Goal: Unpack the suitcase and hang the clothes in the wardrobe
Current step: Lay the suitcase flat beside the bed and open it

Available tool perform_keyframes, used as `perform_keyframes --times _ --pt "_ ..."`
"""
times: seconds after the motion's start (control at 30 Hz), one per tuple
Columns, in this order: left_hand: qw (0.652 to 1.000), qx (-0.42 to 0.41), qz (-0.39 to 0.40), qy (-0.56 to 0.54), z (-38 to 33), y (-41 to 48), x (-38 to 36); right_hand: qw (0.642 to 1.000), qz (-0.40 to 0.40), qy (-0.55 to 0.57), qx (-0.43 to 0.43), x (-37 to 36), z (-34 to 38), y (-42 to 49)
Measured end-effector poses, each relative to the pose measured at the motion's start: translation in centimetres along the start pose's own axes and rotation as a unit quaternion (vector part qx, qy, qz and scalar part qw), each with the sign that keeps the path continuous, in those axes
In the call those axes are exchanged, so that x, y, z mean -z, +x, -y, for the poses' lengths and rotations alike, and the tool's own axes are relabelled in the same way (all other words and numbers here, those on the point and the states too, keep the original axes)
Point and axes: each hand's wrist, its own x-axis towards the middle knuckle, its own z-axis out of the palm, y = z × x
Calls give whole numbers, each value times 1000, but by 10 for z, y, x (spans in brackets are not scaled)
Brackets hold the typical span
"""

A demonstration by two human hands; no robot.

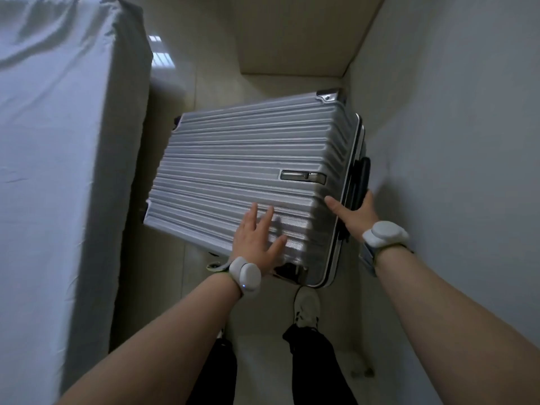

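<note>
**Suitcase up, nothing unpacked yet**

You've got the silver suitcase (248, 182) tilted between the bed (58, 171) and the wall (467, 141), shut tight. Your left hand (257, 244) lies flat, fingers spread on the ribbed shell; your right hand (358, 213) wraps the side edge near the handle. Opening, unpacking and hanging all remain.

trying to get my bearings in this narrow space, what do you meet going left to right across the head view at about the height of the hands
bed with the pale sheet → strip of floor → left hand flat on the silver suitcase → right hand at the suitcase's side edge → white wall
</note>
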Motion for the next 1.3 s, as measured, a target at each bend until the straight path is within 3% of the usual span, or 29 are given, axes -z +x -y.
perform_keyframes --times 0.1,0.3,0.53,0.77,1.1,1.3 --pt "996 25 30 76 55 5 0 1000 -9 25 -10 -22 -29 15" --pt "977 -28 84 193 132 30 -31 987 -69 141 42 -34 -83 86" --pt "968 -103 -62 218 147 72 -99 977 -87 182 69 -24 -95 139" --pt "929 -204 -166 261 141 106 -140 975 -72 187 98 -10 -145 222" --pt "895 -235 -211 315 159 144 -164 950 -29 300 81 -58 -145 243" --pt "889 -215 -243 322 175 164 -159 960 10 256 114 -75 -133 267"
